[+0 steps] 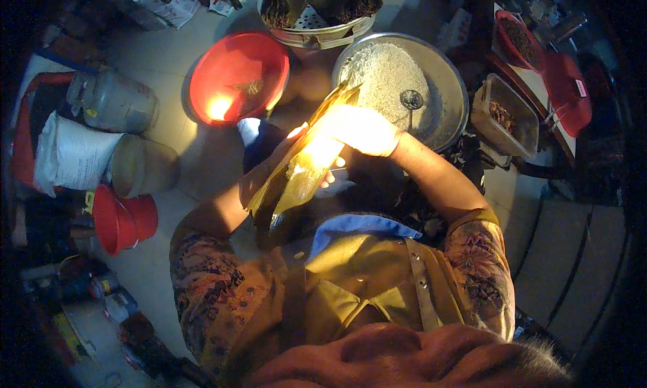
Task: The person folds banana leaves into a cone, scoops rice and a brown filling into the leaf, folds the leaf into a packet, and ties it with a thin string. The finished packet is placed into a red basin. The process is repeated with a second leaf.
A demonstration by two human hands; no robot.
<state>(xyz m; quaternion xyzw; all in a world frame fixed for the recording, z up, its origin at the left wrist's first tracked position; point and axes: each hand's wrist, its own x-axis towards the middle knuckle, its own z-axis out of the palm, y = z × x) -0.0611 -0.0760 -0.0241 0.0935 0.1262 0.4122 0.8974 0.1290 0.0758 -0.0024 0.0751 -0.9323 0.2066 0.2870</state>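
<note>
Long, flat bamboo leaves slant across my lap, overlapping one another, their pointed ends toward the basins. My left hand grips them from the left and below, its thumb along the edge. On top of the leaves lies my right hand, closed over them and washed out by bright light, so its fingers are hard to make out. Fingertips show under the leaves' right edge. Just beyond my right hand is a wide metal basin of white rice grains, with a slotted spoon resting in it.
A red plastic basin holding a small bundle sits ahead left. Behind it, a metal steamer pot contains dark leaves. At right stands a plastic tub with brown pieces. Left are a red bucket, a white sack and jars.
</note>
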